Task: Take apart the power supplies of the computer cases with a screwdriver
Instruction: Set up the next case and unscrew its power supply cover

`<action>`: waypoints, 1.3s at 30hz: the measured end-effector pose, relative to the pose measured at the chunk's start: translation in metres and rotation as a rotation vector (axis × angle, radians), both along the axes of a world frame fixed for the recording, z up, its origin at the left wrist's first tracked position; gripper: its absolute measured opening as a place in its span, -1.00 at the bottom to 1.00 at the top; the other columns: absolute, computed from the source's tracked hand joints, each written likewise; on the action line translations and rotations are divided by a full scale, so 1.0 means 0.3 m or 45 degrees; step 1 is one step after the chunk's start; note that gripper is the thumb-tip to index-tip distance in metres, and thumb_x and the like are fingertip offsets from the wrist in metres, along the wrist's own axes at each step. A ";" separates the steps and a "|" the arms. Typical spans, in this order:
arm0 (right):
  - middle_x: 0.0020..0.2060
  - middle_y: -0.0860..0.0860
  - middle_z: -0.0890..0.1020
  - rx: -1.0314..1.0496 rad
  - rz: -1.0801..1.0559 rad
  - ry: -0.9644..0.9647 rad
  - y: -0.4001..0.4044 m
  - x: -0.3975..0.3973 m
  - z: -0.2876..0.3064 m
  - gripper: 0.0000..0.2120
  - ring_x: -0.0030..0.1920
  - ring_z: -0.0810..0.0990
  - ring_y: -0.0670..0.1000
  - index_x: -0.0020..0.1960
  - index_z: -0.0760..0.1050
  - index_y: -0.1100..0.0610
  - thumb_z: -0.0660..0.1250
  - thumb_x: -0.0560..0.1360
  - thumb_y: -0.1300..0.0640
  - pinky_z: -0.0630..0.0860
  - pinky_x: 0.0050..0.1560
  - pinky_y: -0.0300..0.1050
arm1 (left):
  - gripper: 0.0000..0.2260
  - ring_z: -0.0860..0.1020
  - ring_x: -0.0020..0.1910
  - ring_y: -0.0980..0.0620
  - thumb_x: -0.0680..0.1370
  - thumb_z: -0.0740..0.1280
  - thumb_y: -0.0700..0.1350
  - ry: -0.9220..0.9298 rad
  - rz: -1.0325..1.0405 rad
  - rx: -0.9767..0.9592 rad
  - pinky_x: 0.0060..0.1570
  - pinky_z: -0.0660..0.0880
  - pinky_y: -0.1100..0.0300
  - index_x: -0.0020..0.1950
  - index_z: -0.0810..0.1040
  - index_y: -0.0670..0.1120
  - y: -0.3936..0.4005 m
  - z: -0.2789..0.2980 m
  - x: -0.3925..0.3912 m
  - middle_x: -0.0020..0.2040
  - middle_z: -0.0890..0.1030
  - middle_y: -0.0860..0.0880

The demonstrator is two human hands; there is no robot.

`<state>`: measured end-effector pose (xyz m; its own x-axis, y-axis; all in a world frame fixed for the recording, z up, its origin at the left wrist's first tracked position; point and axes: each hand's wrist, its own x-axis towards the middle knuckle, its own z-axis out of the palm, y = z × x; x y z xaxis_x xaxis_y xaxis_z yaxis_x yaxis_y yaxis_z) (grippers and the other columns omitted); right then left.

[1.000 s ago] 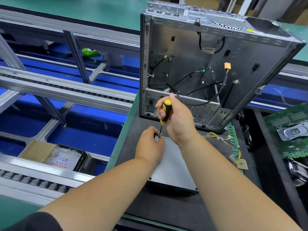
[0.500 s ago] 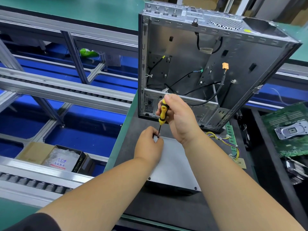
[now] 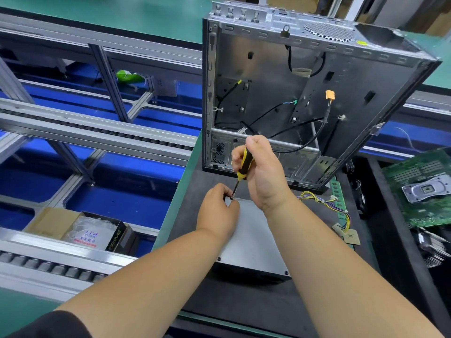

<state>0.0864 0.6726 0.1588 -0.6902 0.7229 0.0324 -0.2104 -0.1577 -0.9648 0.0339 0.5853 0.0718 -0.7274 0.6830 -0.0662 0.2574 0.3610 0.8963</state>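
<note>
Screwdriver (image 3: pixel 244 165) (right-hand (image 3: pixel 264 175) grip) — upright

Aluminium conveyor frame (image 3: pixel 97 132), blue floor (image 3: pixel 117 203)

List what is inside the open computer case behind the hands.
Inside the computer case: loose black cables, an orange connector, and bare metal panels. The right hand with the screwdriver covers part of the lower bay.
</note>
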 end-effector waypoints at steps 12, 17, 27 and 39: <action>-0.44 0.01 0.38 -0.111 0.001 0.030 -0.007 -0.012 0.009 -0.49 -0.37 0.32 -0.03 -0.12 0.53 0.20 -0.04 0.73 -0.05 0.32 -0.23 -0.17 | -0.86 0.44 -0.13 0.14 0.51 0.30 -0.20 0.014 0.000 -0.014 -0.23 0.34 0.26 -0.14 0.41 0.03 0.004 -0.007 0.007 -0.04 0.48 0.03; -0.38 0.01 0.40 -0.045 -0.003 0.009 -0.011 -0.009 0.014 -0.84 -0.34 0.33 -0.02 -0.10 0.32 0.10 0.20 0.59 0.05 0.32 -0.26 -0.20 | -0.82 0.44 -0.15 0.17 0.51 0.30 -0.19 0.025 -0.001 -0.023 -0.27 0.30 0.27 -0.17 0.37 0.07 0.007 -0.005 0.008 -0.05 0.49 0.04; -0.35 0.04 0.46 -0.002 0.146 0.076 0.000 0.013 0.004 -0.69 -0.28 0.40 0.02 -0.12 0.54 0.20 0.12 0.63 0.07 0.39 -0.15 -0.16 | -0.81 0.44 -0.17 0.16 0.51 0.29 -0.19 0.009 0.000 -0.025 -0.28 0.30 0.26 -0.18 0.37 0.08 0.008 -0.004 0.007 -0.05 0.49 0.03; -0.33 0.05 0.50 0.066 0.142 -0.025 0.007 -0.001 0.004 -0.81 -0.26 0.41 0.04 -0.18 0.32 0.08 0.20 0.55 0.02 0.35 -0.19 -0.14 | -0.86 0.44 -0.17 0.16 0.52 0.30 -0.19 0.002 -0.008 -0.026 -0.27 0.29 0.27 -0.13 0.40 0.03 0.005 -0.005 0.004 -0.02 0.49 0.01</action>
<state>0.0862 0.6748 0.1601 -0.7673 0.6391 0.0531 -0.1752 -0.1293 -0.9760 0.0353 0.5869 0.0703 -0.7232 0.6861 -0.0789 0.2610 0.3773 0.8885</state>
